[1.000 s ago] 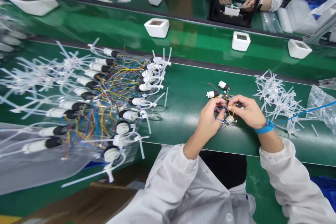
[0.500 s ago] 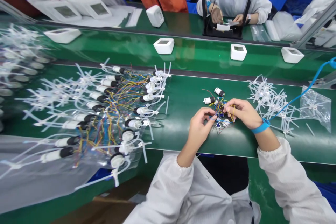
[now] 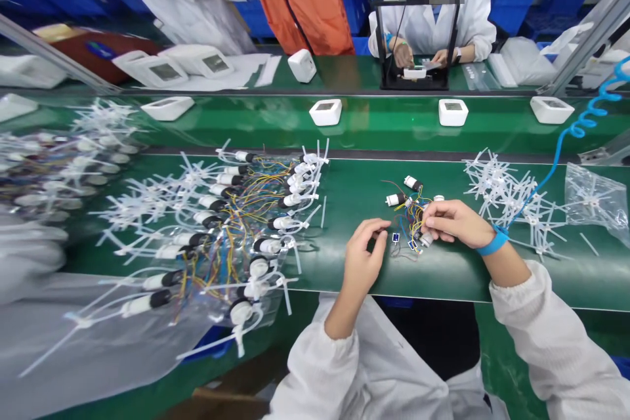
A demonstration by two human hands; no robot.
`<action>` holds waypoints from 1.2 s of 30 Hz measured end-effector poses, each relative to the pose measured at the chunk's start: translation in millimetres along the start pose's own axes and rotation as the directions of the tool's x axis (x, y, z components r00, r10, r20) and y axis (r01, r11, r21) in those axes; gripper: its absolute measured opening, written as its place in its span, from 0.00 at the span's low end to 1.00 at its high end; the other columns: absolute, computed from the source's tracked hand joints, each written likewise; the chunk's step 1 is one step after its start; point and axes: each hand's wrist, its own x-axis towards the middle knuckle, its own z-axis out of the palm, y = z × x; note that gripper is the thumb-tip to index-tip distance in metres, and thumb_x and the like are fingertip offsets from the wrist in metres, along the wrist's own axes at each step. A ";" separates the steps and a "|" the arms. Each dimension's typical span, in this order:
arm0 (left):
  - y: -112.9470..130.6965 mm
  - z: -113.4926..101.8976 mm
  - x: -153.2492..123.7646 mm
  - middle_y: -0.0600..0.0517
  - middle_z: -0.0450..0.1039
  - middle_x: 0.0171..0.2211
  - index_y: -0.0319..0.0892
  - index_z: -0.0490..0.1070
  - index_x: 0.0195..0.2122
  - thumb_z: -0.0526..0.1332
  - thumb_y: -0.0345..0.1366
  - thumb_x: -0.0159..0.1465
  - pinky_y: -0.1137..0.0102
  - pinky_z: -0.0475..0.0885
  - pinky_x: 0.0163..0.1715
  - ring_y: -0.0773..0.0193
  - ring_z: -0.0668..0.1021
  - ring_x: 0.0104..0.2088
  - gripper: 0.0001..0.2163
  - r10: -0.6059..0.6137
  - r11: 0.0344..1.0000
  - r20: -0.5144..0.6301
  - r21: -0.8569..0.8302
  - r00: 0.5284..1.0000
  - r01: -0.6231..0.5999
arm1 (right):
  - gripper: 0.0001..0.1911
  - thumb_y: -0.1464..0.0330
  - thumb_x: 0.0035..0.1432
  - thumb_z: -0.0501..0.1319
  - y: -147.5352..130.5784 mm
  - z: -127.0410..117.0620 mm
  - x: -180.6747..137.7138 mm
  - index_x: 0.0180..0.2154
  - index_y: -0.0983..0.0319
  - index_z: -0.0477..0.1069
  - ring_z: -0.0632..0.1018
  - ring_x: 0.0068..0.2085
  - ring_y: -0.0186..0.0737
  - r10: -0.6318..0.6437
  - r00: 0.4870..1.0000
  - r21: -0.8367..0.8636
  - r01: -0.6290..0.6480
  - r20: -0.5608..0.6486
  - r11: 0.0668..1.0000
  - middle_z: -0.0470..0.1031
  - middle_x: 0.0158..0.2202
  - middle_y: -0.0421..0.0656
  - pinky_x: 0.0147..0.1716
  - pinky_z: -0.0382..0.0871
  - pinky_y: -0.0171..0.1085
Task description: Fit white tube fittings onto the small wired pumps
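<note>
In front of me lies a tangle of thin coloured wires (image 3: 412,213), blue, yellow and red, tied to white-and-black cylindrical parts (image 3: 396,199) and small dark-blue square pieces (image 3: 396,237). My right hand (image 3: 455,220) is closed at the tangle's right side, fingertips pinching at the wires; the exact spot is partly hidden by the fingers. Just left of the tangle, my left hand (image 3: 364,251) has thumb and forefinger apart and holds nothing. A blue wrist band (image 3: 493,242) with a coiled cord (image 3: 558,144) circles my right wrist.
Rows of wired white-and-black cylinders (image 3: 170,279) with white cable ties cover the left. Loose cable ties (image 3: 512,197) and a plastic bag (image 3: 595,200) lie right. White devices (image 3: 325,113) stand along the green belt. A co-worker in white (image 3: 433,26) sits opposite.
My left hand has let go of the wires and drawn back left, its fingers parting. My right hand stays at the tangle, slightly lower. The view has tilted up and shifted left.
</note>
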 end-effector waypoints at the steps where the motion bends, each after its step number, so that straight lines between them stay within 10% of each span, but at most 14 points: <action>1: -0.4 -2.3 -3.3 0.45 0.84 0.48 0.44 0.82 0.50 0.61 0.34 0.77 0.63 0.81 0.47 0.57 0.85 0.49 0.09 0.008 1.000 0.010 0.022 1.000 -0.009 | 0.19 0.53 0.66 0.75 -2.2 0.5 -1.3 0.37 0.62 0.80 0.72 0.24 0.30 -0.001 1.000 0.016 0.001 0.022 1.000 0.82 0.31 0.43 0.18 0.62 0.30; 7: 19.5 -16.5 -37.0 0.44 0.80 0.51 0.45 0.77 0.56 0.57 0.33 0.79 0.63 0.81 0.48 0.57 0.83 0.49 0.11 0.045 0.999 -0.062 0.005 0.997 -0.045 | 0.21 0.52 0.66 0.75 -12.0 3.5 -11.5 0.36 0.62 0.77 0.75 0.25 0.32 0.029 0.981 0.076 -0.045 0.190 0.996 0.83 0.30 0.43 0.18 0.65 0.29; 11: 45.6 -16.9 -50.8 0.40 0.76 0.60 0.48 0.73 0.66 0.60 0.36 0.79 0.63 0.82 0.45 0.59 0.83 0.45 0.16 0.118 0.991 0.091 -0.079 0.989 -0.110 | 0.21 0.51 0.68 0.74 -10.0 18.0 -11.7 0.37 0.62 0.76 0.73 0.23 0.30 0.007 0.963 0.114 -0.039 0.269 0.993 0.83 0.29 0.43 0.16 0.62 0.28; 19: 72.6 -23.2 -43.7 0.47 0.83 0.48 0.47 0.78 0.52 0.63 0.29 0.76 0.66 0.84 0.43 0.59 0.87 0.43 0.08 0.129 0.991 0.140 0.003 0.982 -0.131 | 0.19 0.51 0.67 0.74 12.0 59.2 -30.9 0.39 0.59 0.75 0.71 0.23 0.32 -0.061 0.997 0.209 0.049 0.052 0.977 0.80 0.31 0.42 0.18 0.61 0.30; 24: 111.8 -49.0 -24.7 0.49 0.85 0.42 0.47 0.79 0.53 0.58 0.27 0.78 0.67 0.83 0.46 0.59 0.87 0.43 0.11 0.266 0.959 0.337 0.002 0.903 -0.283 | 0.25 0.55 0.61 0.80 34.2 71.6 -71.8 0.56 0.56 0.82 0.81 0.48 0.46 -0.175 0.968 0.009 0.180 -0.179 0.984 0.81 0.50 0.47 0.43 0.80 0.40; 29: 139.0 -42.5 1.8 0.49 0.87 0.45 0.46 0.78 0.61 0.57 0.27 0.79 0.69 0.82 0.47 0.61 0.88 0.43 0.15 0.324 0.934 0.446 -0.011 0.834 -0.357 | 0.32 0.50 0.59 0.80 59.1 91.4 -92.4 0.58 0.60 0.82 0.81 0.47 0.45 -0.111 0.991 0.164 0.123 -0.080 0.979 0.83 0.49 0.48 0.47 0.79 0.42; 36: 104.3 -67.7 -3.7 0.51 0.87 0.40 0.46 0.82 0.56 0.58 0.34 0.81 0.71 0.81 0.42 0.63 0.86 0.36 0.12 0.120 0.978 0.337 0.119 0.934 -0.169 | 0.22 0.56 0.63 0.76 61.7 102.9 -110.1 0.52 0.61 0.79 0.81 0.34 0.38 0.041 0.998 0.151 -0.033 -0.047 0.988 0.82 0.37 0.42 0.33 0.76 0.35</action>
